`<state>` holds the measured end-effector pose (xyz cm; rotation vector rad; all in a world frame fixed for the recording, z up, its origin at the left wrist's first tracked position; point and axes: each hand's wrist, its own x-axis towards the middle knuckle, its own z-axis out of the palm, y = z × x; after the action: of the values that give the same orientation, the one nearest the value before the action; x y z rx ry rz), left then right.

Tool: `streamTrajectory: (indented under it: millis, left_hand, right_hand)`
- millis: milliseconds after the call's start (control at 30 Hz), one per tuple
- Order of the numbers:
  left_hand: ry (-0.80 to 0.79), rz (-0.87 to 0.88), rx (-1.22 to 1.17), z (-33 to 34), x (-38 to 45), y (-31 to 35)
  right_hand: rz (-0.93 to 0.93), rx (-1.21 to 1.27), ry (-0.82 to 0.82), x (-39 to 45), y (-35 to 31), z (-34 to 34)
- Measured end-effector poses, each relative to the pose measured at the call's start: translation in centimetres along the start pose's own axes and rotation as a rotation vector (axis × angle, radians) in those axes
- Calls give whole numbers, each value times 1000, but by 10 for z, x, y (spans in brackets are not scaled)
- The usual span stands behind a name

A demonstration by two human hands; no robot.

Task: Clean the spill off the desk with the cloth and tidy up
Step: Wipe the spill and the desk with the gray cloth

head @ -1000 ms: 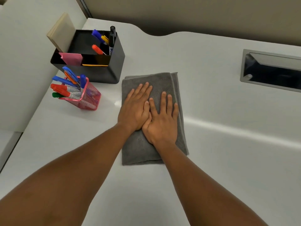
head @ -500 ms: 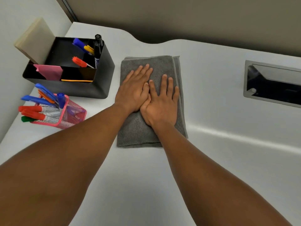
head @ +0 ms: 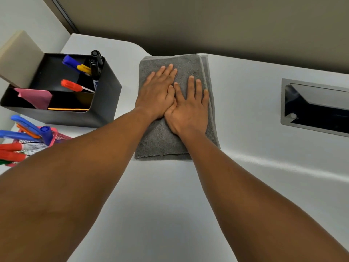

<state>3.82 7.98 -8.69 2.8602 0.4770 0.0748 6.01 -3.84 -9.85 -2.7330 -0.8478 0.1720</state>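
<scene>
A folded grey cloth (head: 186, 64) lies flat on the white desk (head: 170, 195), its far end close to the desk's back edge. My left hand (head: 157, 93) and my right hand (head: 188, 108) rest palm down on the cloth, side by side, with the thumbs touching. All fingers are stretched out flat and neither hand grips the cloth. No spill shows on the desk around the cloth; what is under the cloth is hidden.
A black desk organiser (head: 105, 103) with markers and pink notes stands just left of the cloth. A pink mesh pen cup (head: 53, 133) with markers lies at the far left. A recessed metal cable hatch (head: 317, 108) sits on the right.
Both hands have slid the cloth away from me, up to the back edge of the desk beside the black organiser. The hands stay flat on it.
</scene>
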Motion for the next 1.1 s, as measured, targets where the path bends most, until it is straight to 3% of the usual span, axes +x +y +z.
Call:
streamTrajectory:
  millis: [367, 633, 1100]
  left_hand:
    - [-62, 86, 46, 12, 45, 47]
    - [-97, 221, 32, 30, 60, 125]
    - [-144, 287, 28, 51, -30, 194]
  right_hand:
    - [140, 25, 59, 15, 47, -15]
    - [291, 25, 119, -3, 115, -33]
    - [357, -13, 121, -118, 156, -46]
